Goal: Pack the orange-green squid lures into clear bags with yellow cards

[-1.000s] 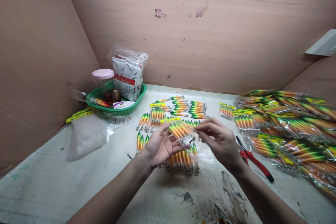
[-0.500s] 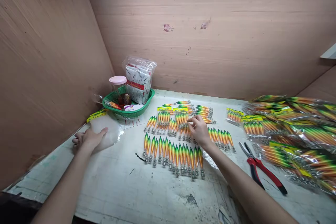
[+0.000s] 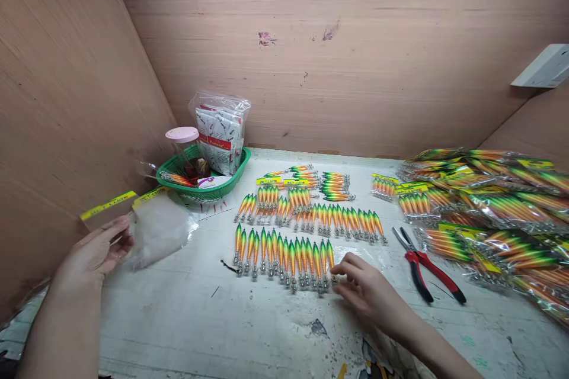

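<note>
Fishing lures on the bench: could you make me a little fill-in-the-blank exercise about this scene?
The left hand holds a bag with a ____ header strip.
The right hand is at the ____ end of the nearest lure row.
The colour of the basket is ____.
Missing words: yellow; right; green.

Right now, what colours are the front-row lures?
The head view shows front-row lures green, yellow and orange.

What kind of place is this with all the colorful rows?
It looks like a packing workbench, perhaps in a small workshop: fishing lures lie in rows on the white tabletop, bagged lures are piled on the right, and pliers lie beside that pile.
</note>
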Demonstrator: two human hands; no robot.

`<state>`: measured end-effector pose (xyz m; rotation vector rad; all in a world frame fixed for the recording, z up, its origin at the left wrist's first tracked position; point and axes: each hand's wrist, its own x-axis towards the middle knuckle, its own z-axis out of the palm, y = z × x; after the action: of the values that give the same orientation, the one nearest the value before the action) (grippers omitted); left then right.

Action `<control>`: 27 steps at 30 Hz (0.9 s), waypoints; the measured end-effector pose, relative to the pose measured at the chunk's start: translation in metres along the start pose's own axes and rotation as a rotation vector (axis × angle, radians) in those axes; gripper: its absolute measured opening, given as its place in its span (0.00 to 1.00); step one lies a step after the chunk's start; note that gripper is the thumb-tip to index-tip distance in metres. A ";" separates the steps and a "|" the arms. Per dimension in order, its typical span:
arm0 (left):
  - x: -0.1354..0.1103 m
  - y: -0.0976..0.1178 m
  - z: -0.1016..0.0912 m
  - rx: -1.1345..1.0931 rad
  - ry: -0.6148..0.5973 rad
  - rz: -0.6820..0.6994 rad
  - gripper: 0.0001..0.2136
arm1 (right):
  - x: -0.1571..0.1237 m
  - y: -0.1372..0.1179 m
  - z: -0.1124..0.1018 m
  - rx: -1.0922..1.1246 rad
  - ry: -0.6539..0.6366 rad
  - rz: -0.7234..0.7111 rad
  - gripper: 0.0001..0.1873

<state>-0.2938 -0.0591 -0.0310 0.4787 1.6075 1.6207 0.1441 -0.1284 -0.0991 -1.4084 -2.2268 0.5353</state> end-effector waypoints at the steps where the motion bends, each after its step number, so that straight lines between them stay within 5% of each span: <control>1: -0.010 0.001 0.008 -0.053 -0.024 -0.021 0.15 | -0.003 -0.001 0.004 -0.023 -0.039 0.022 0.09; 6: -0.068 -0.017 0.074 -0.254 -0.306 -0.173 0.14 | -0.004 -0.005 0.018 -0.079 -0.037 0.088 0.11; 12: -0.116 -0.056 0.136 -0.219 -0.657 -0.390 0.06 | -0.005 -0.004 0.023 -0.062 0.015 0.061 0.08; 18: -0.125 -0.077 0.154 -0.264 -0.662 -0.461 0.06 | -0.007 -0.001 0.026 -0.061 0.058 0.078 0.09; 27: -0.124 -0.100 0.150 -0.253 -0.682 -0.499 0.09 | -0.018 0.007 0.019 -0.064 0.132 0.005 0.09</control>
<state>-0.0800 -0.0632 -0.0764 0.3947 0.8992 1.0915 0.1449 -0.1436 -0.1218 -1.4389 -2.1536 0.3645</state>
